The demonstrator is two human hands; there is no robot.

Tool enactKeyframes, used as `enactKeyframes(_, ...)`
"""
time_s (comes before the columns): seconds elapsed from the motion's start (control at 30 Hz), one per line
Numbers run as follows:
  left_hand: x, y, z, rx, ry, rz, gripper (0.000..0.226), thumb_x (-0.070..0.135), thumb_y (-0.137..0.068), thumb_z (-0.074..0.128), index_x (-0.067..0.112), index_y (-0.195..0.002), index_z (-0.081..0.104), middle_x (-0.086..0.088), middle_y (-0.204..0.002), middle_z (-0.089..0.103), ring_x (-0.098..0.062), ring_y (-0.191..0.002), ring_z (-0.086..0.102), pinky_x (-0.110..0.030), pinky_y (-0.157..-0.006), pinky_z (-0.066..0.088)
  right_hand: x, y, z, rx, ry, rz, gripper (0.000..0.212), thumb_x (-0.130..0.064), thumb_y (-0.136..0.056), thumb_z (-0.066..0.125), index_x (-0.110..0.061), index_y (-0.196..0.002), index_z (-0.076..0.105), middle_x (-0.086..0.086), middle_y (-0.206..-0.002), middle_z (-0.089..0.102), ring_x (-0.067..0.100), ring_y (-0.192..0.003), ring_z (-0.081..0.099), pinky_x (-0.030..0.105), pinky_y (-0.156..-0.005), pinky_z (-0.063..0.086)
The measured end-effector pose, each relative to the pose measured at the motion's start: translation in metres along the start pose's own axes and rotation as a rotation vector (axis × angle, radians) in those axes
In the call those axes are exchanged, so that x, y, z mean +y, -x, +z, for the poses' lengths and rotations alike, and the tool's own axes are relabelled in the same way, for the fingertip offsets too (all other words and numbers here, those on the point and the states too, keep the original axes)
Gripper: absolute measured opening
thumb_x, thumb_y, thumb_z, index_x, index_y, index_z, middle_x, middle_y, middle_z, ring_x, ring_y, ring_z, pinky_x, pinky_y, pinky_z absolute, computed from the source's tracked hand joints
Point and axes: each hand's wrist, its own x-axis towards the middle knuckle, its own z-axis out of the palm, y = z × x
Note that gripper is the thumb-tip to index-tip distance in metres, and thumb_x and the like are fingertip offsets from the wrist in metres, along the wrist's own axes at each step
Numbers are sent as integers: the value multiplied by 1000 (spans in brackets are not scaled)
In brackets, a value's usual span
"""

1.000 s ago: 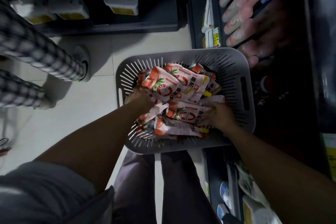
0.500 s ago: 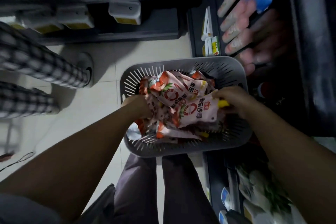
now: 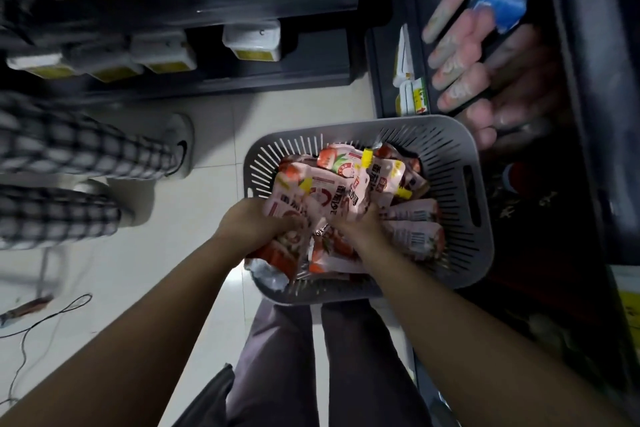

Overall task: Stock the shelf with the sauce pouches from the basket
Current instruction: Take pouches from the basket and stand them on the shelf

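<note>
Pink-and-red film is bunching up between the two grips: the left grip (image 3: 258, 224) is curling its fingers around the lower ends of several sauce pouches (image 3: 332, 191), and the right grip (image 3: 360, 224) is clamping onto the same bundle from the other side. The two are working almost knuckle to knuckle, which reads as gathering a handful so that more goes up in one trip rather than pouch by pouch. How many pouches each grip is actually holding is hard to say, since the hands are covering the bottoms and the picture is blurring there. The gathered pouches are fanning away from the person with their yellow spout caps at the far end, while the rest are lying loose and crosswise underneath and to the right, all inside the grey slotted basket (image 3: 483, 236). The basket is sitting just ahead of the person's knees, over the pale tiled floor (image 3: 156, 270) and close against the foot of the dark shelf (image 3: 575, 87) on the right, likely so that the reach from basket to shelf is short. On that shelf pink tube-shaped packs (image 3: 457, 59) and a blue packet (image 3: 498, 0) are lying in rows, and none of the red-printed pouches is showing among them, so the stocking is looking far from finished. Across the aisle someone in checked trousers (image 3: 69, 156) is standing beside another rack carrying white tubs (image 3: 251, 40).
</note>
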Motion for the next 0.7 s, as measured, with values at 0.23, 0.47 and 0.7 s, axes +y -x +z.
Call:
enactKeyframes(0.23,3,7,6,-216,570,-69,55,20,-61,79,3,-111,62,-18,-105,71,-34,-91,70,-45,-83,56,7,-12,-29,68,-164,25,14,-8,-83,65,-12,-97,64,8,-105,68,26,-92,64,35,-81,54)
enactKeyframes(0.47,21,22,10,-351,756,-80,43,6,-63,73,4,-105,64,-15,-92,74,-28,-75,73,-37,-62,59,-8,9,-79,-205,-297,-34,9,-9,-85,61,-12,-87,69,8,-88,75,21,-79,71,32,-76,57)
enactKeyframes(0.7,64,42,-1,-339,756,79,47,3,-60,72,0,-107,64,-14,-93,74,-29,-81,72,-36,-69,58,-50,38,-96,-175,-347,-249,11,-13,-83,66,-13,-94,70,2,-88,75,20,-80,71,34,-79,57)
